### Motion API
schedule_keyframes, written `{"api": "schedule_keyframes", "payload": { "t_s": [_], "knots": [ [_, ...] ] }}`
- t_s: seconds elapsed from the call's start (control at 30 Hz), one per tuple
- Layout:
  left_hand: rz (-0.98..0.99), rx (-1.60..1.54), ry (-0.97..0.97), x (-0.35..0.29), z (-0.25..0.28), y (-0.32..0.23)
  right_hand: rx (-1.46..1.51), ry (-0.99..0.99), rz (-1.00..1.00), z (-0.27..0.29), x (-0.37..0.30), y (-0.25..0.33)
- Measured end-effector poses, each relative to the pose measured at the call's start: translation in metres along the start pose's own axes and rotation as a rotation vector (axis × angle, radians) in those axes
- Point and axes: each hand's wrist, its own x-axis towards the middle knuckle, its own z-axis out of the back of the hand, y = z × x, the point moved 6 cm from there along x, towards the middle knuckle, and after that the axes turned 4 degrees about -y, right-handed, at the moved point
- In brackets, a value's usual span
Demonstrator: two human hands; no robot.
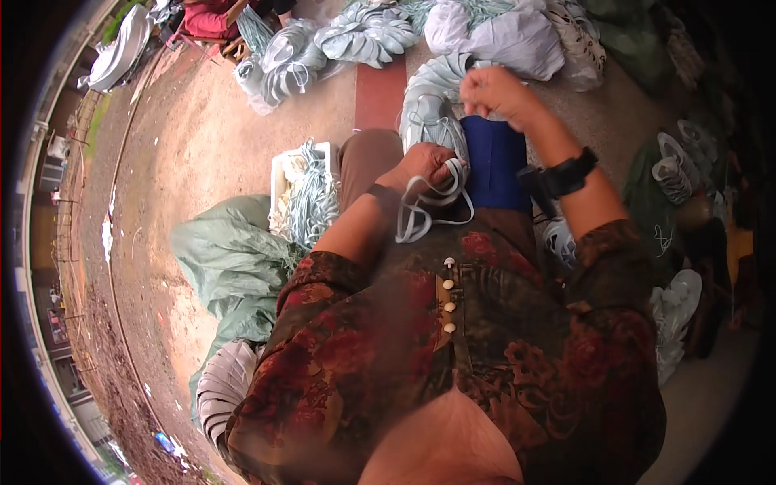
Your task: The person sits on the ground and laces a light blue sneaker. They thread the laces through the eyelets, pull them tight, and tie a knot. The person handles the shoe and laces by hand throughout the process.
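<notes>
A light grey shoe upper (422, 121) with crossed laces lies over my lap, its toe pointing away from me. My left hand (428, 164) is closed at the near end of the upper, gripping a pale grey shoelace (414, 220) whose loops hang down toward me. My right hand (503, 95) is raised to the right of the upper, above a blue cloth (495, 166) on my leg. Its fingers are curled together, and whatever they pinch is too small to make out. Just beyond the toe, a fanned row of grey uppers (440, 74) rests.
A white bin (280, 174) of pale laces stands left of my leg, beside a green sack (230, 250). Bundled uppers (368, 36) and a white bag (517, 40) lie ahead. More uppers (675, 170) are at the right. A person in red (212, 18) sits far left.
</notes>
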Motion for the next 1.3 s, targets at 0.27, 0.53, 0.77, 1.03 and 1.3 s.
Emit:
{"api": "schedule_keyframes", "payload": {
  "t_s": [0.27,0.53,0.77,1.03,1.3],
  "knots": [
    [-0.076,0.015,-0.104,-0.002,0.0,-0.005,-0.326,-0.381,-0.136,-0.033,0.043,-0.141],
    [-0.028,-0.019,-0.091,0.004,0.001,-0.004,-0.398,-0.403,-0.052,-0.035,0.057,-0.144],
    [-0.027,-0.082,-0.131,0.004,0.004,-0.003,0.174,-0.052,-0.107,-0.042,0.046,-0.143],
    [-0.001,-0.102,-0.13,0.002,0.004,0.004,0.251,0.062,-0.19,-0.047,0.051,-0.139],
    [-0.043,-0.121,-0.132,0.003,0.005,0.005,0.519,0.018,-0.303,-0.053,0.055,-0.149]
  ]
}}
